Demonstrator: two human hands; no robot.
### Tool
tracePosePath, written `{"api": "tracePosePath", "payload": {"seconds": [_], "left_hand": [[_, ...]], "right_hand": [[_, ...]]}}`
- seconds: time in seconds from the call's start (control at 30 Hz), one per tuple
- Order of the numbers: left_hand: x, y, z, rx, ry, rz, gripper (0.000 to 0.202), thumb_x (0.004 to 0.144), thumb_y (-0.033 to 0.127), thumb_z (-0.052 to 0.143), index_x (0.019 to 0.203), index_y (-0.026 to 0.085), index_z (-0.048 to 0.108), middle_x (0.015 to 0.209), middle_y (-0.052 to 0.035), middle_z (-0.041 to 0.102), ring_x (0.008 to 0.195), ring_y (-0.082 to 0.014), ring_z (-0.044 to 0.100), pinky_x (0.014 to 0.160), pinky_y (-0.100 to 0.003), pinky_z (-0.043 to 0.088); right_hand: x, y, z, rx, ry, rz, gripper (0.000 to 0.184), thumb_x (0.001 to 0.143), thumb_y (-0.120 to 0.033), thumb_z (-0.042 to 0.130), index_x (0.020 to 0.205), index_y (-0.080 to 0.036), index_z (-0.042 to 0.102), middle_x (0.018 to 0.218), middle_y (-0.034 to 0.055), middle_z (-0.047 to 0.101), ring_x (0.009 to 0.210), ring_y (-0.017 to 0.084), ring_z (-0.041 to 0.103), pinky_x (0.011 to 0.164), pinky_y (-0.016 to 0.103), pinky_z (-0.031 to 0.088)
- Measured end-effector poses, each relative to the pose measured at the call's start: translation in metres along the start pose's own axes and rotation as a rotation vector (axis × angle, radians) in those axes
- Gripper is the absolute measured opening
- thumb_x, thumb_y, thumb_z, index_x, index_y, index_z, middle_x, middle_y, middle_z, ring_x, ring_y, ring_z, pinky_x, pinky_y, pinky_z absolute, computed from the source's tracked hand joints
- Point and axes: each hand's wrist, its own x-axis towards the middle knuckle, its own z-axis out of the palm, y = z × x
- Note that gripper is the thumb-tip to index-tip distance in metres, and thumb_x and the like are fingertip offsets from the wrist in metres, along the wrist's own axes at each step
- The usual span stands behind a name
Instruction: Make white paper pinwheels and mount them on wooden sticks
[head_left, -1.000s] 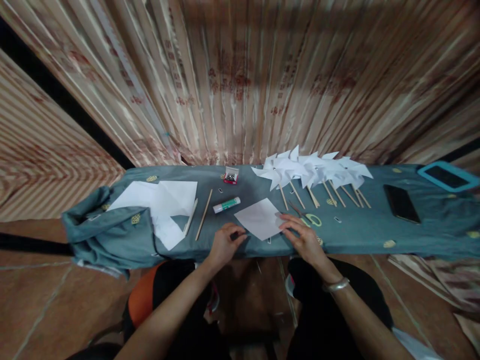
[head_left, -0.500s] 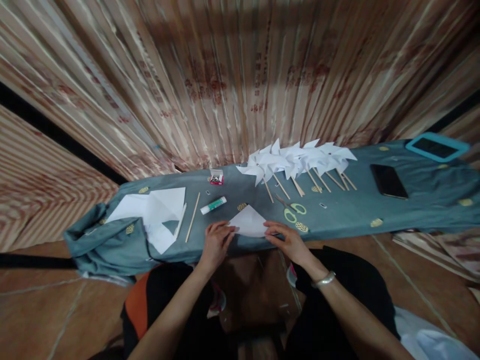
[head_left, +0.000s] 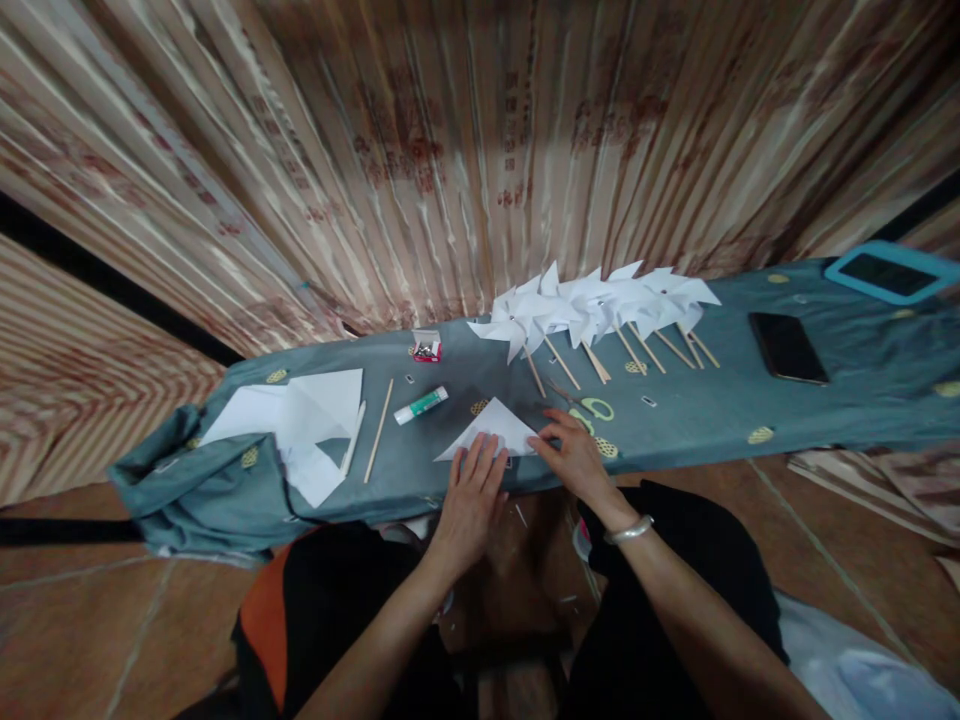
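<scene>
- Head view. Paper [head_left: 496, 415]: white, smooth, doubled into a triangle, apex to the far side, long edge near; lies flat at the near edge of the table, centre.
- Left hand [head_left: 471, 508]: fingers stretched out and slightly spread, laid over the paper's long edge; nothing clamped.
- Right hand [head_left: 577, 458]: fingertips at the paper's right corner; cannot tell whether they pinch it or just touch. Shiny metal bangle [head_left: 630, 530] on that wrist.
- Cloth [head_left: 697, 430]: grey-green, soft, yellow motifs, bunched at far left.
- Left of the paper: glue [head_left: 421, 405], a green-and-white cylinder; thin wooden stick [head_left: 379, 432]; slim white rod [head_left: 352, 440] against overlapping white sheets [head_left: 322, 408].
- Far, left of centre: small red-and-white box [head_left: 427, 346], open, little metallic pieces inside.
- Right of the paper: scissors [head_left: 598, 408], yellow-green loops, near the right hand.
- Far right of centre: pinwheels [head_left: 596, 308], pointed paper blades overlapping in a row, wooden stems toward the near side.
- Right: black glossy phone [head_left: 789, 348]; beyond it, blue-framed tablet [head_left: 889, 273].
- Behind: pleated beige curtain [head_left: 465, 150], reddish print.
</scene>
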Motion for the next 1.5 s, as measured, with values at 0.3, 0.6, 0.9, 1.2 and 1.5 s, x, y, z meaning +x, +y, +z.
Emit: {"api": "tracePosePath", "payload": {"seconds": [0.3,0.6,0.9,1.2,1.5], "left_hand": [[-0.003,-0.004,0.012,0.037,-0.065,-0.062,0.067,0.089,0.03,0.054,0.147,0.013,0.026,0.154,-0.0184,0.031,0.146,-0.0344,0.016,0.114,-0.061,0.022],[-0.002,-0.003,0.01,0.055,-0.104,-0.062,0.067,0.089,0.032,0.054,0.147,0.012,0.027,0.154,-0.0175,0.031,0.146,-0.0349,0.017,0.115,-0.059,0.021],[-0.001,-0.003,0.012,0.103,-0.143,-0.071,0.068,0.087,0.033,0.057,0.146,0.011,0.03,0.154,-0.0175,0.03,0.145,-0.0363,0.019,0.114,-0.06,0.021],[-0.003,-0.007,0.008,0.165,-0.175,-0.078,0.068,0.086,0.036,0.058,0.146,0.016,0.033,0.155,-0.0128,0.031,0.145,-0.034,0.022,0.115,-0.055,0.024],[-0.042,-0.033,-0.009,0.193,-0.111,-0.132,0.059,0.09,0.026,0.052,0.145,0.011,0.035,0.152,-0.016,0.036,0.142,-0.0319,0.03,0.113,-0.056,0.027]], "right_hand": [[0.001,-0.001,0.004,-0.136,0.061,-0.069,0.025,0.086,-0.038,0.058,0.07,-0.02,0.067,0.115,0.0163,0.065,0.114,0.031,0.056,0.099,0.049,0.042],[0.002,-0.005,0.003,-0.221,0.057,-0.071,0.027,0.086,-0.039,0.058,0.07,-0.019,0.065,0.114,0.0178,0.065,0.112,0.031,0.057,0.097,0.047,0.044],[-0.005,-0.014,0.01,-0.29,0.043,-0.116,0.04,0.083,-0.044,0.062,0.103,-0.009,0.063,0.123,0.0234,0.059,0.123,0.035,0.048,0.101,0.047,0.04],[-0.016,-0.007,0.01,-0.305,0.062,-0.045,0.034,0.087,-0.032,0.056,0.115,-0.014,0.058,0.14,0.0211,0.047,0.136,0.034,0.034,0.105,0.052,0.032],[-0.026,0.018,-0.01,-0.321,0.128,0.003,0.026,0.086,-0.021,0.052,0.109,-0.014,0.06,0.14,0.0216,0.046,0.136,0.034,0.034,0.103,0.055,0.032]]}}
